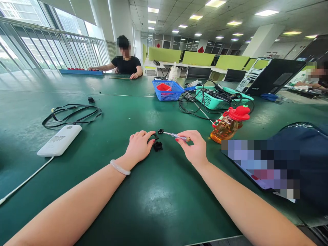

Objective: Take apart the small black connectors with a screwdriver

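My left hand [140, 145] is closed, thumb and forefinger pinching a small black part [155, 136] just above the green table. In my right hand [194, 147] is a screwdriver [180, 137] with a clear purplish handle, pointing left. Its metal tip meets a tiny black piece [160, 131]; whether that piece lies on the table or hangs from the tip, I cannot tell. Below the left fingertips, a black block-shaped part [158, 146] lies on the table. A pale bracelet [120, 167] circles my left wrist.
On the left lie a white power bank [60, 140] and a looped black cable [73, 114]. Ahead stand a blue basket [167, 95] and a teal basket [211, 102] with tangled cables. A red-lidded bottle [225, 128] and dark fabric [307, 160] are right. A person [126, 65] sits across.
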The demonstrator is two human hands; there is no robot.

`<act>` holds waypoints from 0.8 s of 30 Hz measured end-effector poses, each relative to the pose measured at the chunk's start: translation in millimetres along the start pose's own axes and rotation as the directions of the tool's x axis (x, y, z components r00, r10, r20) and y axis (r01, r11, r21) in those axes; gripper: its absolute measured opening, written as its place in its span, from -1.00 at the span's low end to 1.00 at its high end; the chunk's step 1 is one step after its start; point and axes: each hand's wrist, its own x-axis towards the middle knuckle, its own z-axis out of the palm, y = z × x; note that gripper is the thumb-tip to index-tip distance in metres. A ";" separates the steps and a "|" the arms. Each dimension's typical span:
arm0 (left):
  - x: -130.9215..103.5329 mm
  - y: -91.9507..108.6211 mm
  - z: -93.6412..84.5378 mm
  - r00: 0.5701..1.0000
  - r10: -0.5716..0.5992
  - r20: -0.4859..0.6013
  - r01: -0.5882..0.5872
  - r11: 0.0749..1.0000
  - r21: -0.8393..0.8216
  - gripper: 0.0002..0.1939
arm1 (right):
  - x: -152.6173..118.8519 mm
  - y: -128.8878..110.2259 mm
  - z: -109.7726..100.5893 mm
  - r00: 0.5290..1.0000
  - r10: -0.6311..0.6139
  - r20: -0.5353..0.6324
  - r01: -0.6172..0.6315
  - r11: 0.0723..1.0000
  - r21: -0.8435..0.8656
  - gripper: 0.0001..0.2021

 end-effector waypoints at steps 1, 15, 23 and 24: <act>-0.5 0.0 0.0 0.999 -0.029 0.013 0.029 0.998 0.047 -0.59 | 0.7 5.5 1.0 0.999 0.033 0.004 -0.033 0.999 -0.005 -0.89; -3.2 2.9 1.3 0.976 0.208 0.062 -0.202 0.975 -0.088 -0.57 | 2.1 45.4 17.5 0.874 0.434 0.220 -0.462 0.882 0.094 -0.73; -8.2 4.4 5.7 0.903 0.388 0.183 -0.354 0.915 -0.194 -0.65 | 3.1 42.9 16.1 0.847 0.468 0.252 -0.519 0.832 0.197 -0.71; -8.2 4.7 5.9 0.914 0.365 0.177 -0.335 0.926 -0.175 -0.68 | 3.1 42.1 15.9 0.840 0.475 0.262 -0.530 0.822 0.208 -0.71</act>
